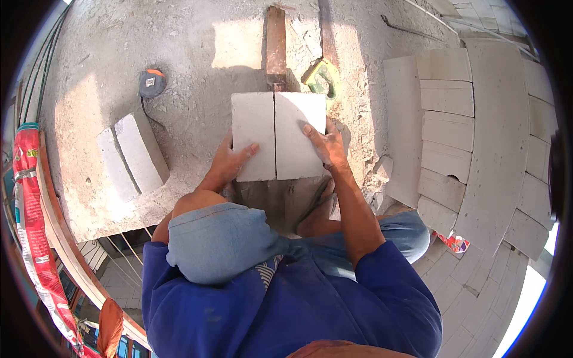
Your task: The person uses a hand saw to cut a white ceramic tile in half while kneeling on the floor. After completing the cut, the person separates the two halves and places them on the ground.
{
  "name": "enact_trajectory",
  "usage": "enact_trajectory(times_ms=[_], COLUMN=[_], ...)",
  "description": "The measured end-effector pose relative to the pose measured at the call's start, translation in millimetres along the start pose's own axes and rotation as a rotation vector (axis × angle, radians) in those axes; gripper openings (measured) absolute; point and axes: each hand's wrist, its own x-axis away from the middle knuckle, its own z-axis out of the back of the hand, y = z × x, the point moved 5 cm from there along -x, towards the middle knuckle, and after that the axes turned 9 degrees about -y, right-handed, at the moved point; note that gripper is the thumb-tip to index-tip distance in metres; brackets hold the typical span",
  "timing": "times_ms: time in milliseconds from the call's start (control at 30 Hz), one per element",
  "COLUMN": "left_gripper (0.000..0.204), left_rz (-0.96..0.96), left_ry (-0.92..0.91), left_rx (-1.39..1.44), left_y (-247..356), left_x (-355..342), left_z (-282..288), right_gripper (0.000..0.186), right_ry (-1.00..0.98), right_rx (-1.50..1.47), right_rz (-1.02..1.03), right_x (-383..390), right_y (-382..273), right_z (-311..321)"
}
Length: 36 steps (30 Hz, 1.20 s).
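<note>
Two pale concrete blocks, a left one (253, 122) and a right one (298, 155), stand side by side in front of me with a thin gap between them. My left hand (230, 158) grips the left block's outer side, thumb on its face. My right hand (327, 143) wraps round the right block's outer edge, thumb on top. Beyond them lie a long brown board (276, 45) and a yellow-green tool (324, 77), partly hidden. A dark, orange-trimmed tape measure (152, 83) rests to the left, above another pair of pale blocks (140, 152).
Stacked pale blocks (444, 128) line the right side. Red bagging (27, 179), cables (45, 59) and a curved timber (86, 277) run along the left edge of the dusty concrete slab (89, 215), near metal bars. A bent rod (412, 33) lies at the back right.
</note>
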Motion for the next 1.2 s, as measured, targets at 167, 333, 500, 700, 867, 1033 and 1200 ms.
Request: enact_trajectory(times_ms=[167,333,500,700,867,1033,1200], left_gripper=[0.079,0.075,0.074,0.073,0.080,0.093,0.098], left_rz=[0.031,0.084,-0.046,0.030,0.132,0.027,0.034], left_ry=[0.067,0.008,0.045,0.043,0.061,0.073,0.237], left_rx=[0.003,0.121,0.061,0.079,0.101,-0.057,-0.201], left_y=[-1,42,-21,-16,3,40,90], left_x=[10,50,16,20,34,47,99], left_z=[4,0,12,8,6,13,48], right_gripper=[0.086,0.094,0.095,0.086,0.080,0.063,0.063], right_ry=[-0.035,0.023,0.020,-0.016,0.018,-0.011,-0.203], right_rx=[-0.043,-0.198,0.036,-0.052,-0.101,-0.251,-0.374], right_rz=[-0.079,-0.061,0.026,-0.105,-0.087,-0.056,0.043], right_x=[2,30,-1,5,12,10,-12], right_y=[-35,-64,0,-15,-26,-34,-66], right_z=[-4,-17,-16,-17,-18,-32,-81])
